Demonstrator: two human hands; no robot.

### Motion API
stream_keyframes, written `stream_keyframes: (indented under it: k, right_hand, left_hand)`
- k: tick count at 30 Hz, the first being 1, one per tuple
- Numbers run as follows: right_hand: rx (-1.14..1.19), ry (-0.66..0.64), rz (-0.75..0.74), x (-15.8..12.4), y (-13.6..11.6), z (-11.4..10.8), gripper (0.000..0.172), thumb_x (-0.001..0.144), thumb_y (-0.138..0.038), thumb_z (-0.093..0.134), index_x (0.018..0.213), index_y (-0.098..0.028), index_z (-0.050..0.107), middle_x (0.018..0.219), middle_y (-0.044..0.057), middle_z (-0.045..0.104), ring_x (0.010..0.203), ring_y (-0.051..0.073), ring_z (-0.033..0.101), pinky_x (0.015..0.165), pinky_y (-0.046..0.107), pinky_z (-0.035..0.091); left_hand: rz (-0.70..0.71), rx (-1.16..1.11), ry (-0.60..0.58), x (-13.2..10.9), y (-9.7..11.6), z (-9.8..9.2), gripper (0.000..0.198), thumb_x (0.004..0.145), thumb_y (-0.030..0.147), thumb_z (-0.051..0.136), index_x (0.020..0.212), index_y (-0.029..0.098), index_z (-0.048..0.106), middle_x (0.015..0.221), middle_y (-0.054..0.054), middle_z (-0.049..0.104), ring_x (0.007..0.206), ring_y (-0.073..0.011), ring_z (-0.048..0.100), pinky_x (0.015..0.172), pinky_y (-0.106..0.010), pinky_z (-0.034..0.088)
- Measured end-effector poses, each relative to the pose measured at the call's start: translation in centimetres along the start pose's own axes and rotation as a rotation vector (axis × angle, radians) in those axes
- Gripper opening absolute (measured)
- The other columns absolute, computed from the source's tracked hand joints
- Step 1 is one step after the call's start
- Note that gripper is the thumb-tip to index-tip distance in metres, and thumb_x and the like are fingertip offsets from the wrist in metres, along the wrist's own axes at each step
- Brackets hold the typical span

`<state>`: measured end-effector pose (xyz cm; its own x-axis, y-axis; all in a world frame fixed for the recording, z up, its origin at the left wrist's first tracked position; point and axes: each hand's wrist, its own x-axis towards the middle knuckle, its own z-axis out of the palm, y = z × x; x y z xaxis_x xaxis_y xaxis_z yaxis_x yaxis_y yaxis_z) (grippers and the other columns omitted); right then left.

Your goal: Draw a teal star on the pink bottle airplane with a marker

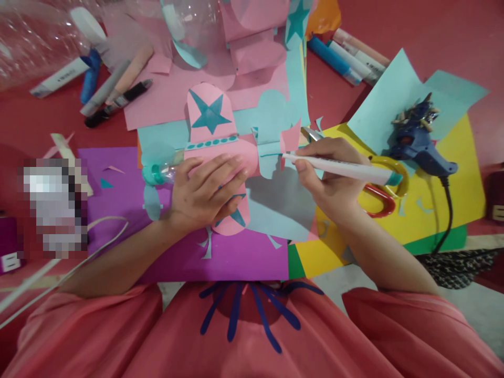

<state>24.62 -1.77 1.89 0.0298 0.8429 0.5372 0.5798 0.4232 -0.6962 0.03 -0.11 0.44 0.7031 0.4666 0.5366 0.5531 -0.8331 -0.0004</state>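
Observation:
A toy airplane, made of a plastic bottle wrapped in pink paper, lies on its side in the middle of the head view. Its pink wings carry teal stars, and a light-blue tail piece is at its right end. My left hand curves over the body and holds it, covering part of the lower wing. On the bottle's cap at the left is a light-blue propeller. In my right hand is a white marker with a teal end; its tip touches the tail by a teal line.
Right of my right hand are scissors and a blue glue gun with its cord. Loose markers lie at the back right, more pens at the back left. A clear bottle stands out at top left. Purple paper lies in front.

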Motion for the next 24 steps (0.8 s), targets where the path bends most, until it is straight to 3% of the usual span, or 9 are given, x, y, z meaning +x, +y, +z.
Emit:
stream_keyframes:
  k: [6,12,14,17,20,24]
  right_hand:
    - [0.062,0.029,-0.082,-0.40,0.21,-0.07,0.012,0.090,-0.039,0.062,0.094,-0.027,0.065,0.077,0.000,0.072,0.062,0.015,0.066,0.055,0.031,0.055]
    - [-0.003,-0.048,-0.254,0.32,-0.47,0.48,0.006,0.088,-0.024,0.065,0.093,-0.026,0.065,0.076,0.000,0.073,0.065,0.015,0.068,0.057,0.029,0.057]
    - [-0.026,-0.094,-0.241,0.38,-0.53,0.51,0.002,0.089,-0.027,0.064,0.091,-0.025,0.065,0.077,0.001,0.074,0.066,0.016,0.069,0.058,0.029,0.058]
    - [-0.045,-0.158,-0.164,0.18,-0.39,0.49,0.011,0.092,-0.034,0.060,0.092,-0.026,0.066,0.080,0.003,0.074,0.071,0.017,0.070,0.065,0.033,0.060]
    - [0.003,-0.202,-0.116,0.02,-0.20,0.57,0.013,0.092,-0.035,0.059,0.096,-0.025,0.067,0.083,0.002,0.074,0.075,0.018,0.071,0.071,0.034,0.060]
    - [0.039,-0.171,-0.145,0.12,-0.18,0.76,0.009,0.092,-0.031,0.060,0.095,-0.025,0.066,0.081,0.001,0.074,0.072,0.016,0.070,0.065,0.031,0.058]
  left_hand:
    - [-0.026,-0.051,-0.054,-0.26,-0.05,-0.19,0.045,0.099,0.038,0.047,0.143,0.030,0.044,0.135,-0.001,0.065,0.126,-0.0203,0.058,0.107,-0.042,0.040]
    - [-0.047,-0.022,-0.063,-0.26,-0.01,-0.12,0.063,0.097,0.041,0.047,0.155,0.039,0.021,0.134,0.002,0.065,0.119,-0.0219,0.064,0.105,-0.042,0.043]
    - [-0.039,-0.026,-0.049,-0.10,0.03,-0.16,0.069,0.097,0.040,0.049,0.157,0.037,0.015,0.132,0.001,0.066,0.117,-0.0223,0.065,0.107,-0.041,0.041]
    - [-0.033,-0.014,-0.052,0.14,0.10,-0.27,0.072,0.097,0.039,0.049,0.158,0.036,0.010,0.131,0.001,0.067,0.118,-0.0220,0.065,0.109,-0.040,0.039]
    - [-0.016,0.024,-0.032,0.21,0.10,-0.29,0.068,0.097,0.039,0.047,0.157,0.034,0.015,0.128,0.002,0.069,0.116,-0.0210,0.066,0.108,-0.039,0.040]
    - [-0.031,-0.015,-0.061,-0.14,0.00,-0.16,0.060,0.096,0.039,0.047,0.153,0.035,0.028,0.133,0.000,0.066,0.119,-0.0220,0.064,0.107,-0.042,0.043]
